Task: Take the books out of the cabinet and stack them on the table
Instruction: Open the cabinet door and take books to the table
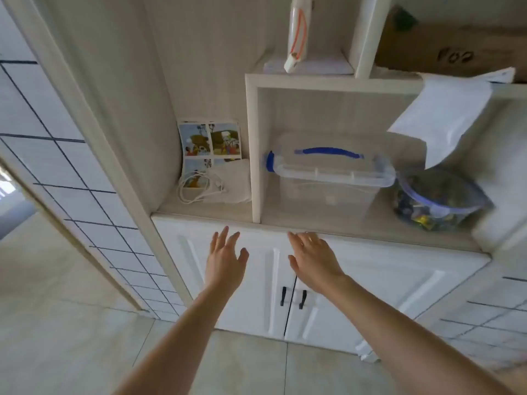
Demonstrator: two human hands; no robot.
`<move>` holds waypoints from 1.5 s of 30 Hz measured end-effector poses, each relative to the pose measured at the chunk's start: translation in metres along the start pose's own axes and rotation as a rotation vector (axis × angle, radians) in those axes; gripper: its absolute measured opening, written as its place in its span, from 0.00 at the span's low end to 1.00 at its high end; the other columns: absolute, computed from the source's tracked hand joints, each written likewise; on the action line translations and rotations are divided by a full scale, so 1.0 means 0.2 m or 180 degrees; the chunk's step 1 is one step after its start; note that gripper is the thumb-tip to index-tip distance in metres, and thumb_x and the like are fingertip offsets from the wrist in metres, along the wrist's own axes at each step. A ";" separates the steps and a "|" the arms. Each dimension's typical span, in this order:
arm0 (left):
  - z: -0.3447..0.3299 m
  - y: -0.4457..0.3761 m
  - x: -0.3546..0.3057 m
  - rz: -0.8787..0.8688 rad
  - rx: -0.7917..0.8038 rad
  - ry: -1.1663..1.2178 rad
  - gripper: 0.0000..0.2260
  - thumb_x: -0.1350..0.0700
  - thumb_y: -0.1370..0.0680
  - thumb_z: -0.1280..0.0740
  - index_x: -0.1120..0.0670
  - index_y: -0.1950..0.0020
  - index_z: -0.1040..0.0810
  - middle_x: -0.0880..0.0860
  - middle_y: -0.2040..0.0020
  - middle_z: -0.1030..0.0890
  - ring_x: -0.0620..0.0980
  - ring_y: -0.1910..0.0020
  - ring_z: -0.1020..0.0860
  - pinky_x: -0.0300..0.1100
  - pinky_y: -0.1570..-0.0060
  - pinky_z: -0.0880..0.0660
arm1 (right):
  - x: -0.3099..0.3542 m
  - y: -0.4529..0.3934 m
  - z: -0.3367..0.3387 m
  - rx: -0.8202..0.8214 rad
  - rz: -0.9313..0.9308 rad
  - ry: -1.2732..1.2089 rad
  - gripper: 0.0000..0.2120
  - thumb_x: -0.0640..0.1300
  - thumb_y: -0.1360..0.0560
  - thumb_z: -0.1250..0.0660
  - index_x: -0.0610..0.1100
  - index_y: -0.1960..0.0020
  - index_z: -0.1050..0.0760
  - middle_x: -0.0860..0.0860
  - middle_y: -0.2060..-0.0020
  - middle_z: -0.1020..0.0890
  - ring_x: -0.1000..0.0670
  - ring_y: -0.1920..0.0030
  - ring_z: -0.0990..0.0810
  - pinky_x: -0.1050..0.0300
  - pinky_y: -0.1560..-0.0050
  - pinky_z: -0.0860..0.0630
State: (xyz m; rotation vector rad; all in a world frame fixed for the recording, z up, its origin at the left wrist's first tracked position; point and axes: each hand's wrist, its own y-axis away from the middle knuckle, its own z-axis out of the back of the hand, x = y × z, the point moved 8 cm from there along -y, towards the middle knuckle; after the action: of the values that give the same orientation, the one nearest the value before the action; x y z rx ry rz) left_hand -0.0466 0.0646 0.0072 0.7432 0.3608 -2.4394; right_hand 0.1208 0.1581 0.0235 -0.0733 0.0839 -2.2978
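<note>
Both hands [225,259] [313,259] outstretched, fingers [224,236] spread.

At frame centre, the left hand [225,259] and right hand [312,259] reach, fingers spread, before the closed white cabinet doors [370,283]; a clear box [328,181] sits above.

Shelf [313,223]: clear box [328,178], cable [196,186], bowl [439,201].
</note>
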 end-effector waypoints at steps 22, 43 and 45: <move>-0.19 -0.18 0.09 0.0001 -0.0264 -0.0872 0.22 0.50 0.18 0.44 0.47 0.23 0.41 0.48 0.21 0.46 0.52 0.21 0.54 0.55 0.24 0.50 | -0.01 -0.20 -0.13 -0.0410 0.0834 0.0025 0.22 0.40 0.28 0.30 0.33 0.36 0.27 0.39 0.34 0.26 0.38 0.29 0.33 0.45 0.37 0.26; 0.30 0.23 0.60 0.0121 -0.0383 0.0542 0.26 0.41 0.29 0.29 0.47 0.34 0.28 0.47 0.27 0.36 0.51 0.29 0.35 0.50 0.37 0.29 | 0.85 0.34 -0.26 0.1528 -0.1100 -0.2804 0.14 0.52 0.20 0.44 0.45 0.39 0.30 0.47 0.47 0.21 0.47 0.48 0.21 0.48 0.45 0.24; 0.30 0.25 0.69 0.0708 0.0154 0.1141 0.39 0.42 0.29 0.27 0.47 0.24 0.44 0.47 0.22 0.45 0.52 0.25 0.40 0.50 0.35 0.32 | 0.97 0.38 -0.28 0.1717 -0.1144 -0.2899 0.16 0.51 0.19 0.46 0.47 0.35 0.32 0.47 0.45 0.21 0.46 0.46 0.21 0.48 0.46 0.23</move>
State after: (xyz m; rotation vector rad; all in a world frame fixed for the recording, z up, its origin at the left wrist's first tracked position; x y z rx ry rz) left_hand -0.1383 -0.0593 -0.0277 1.1806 0.3345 -2.1110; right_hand 0.0442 -0.0357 -0.0334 -0.8878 -1.0731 -2.3285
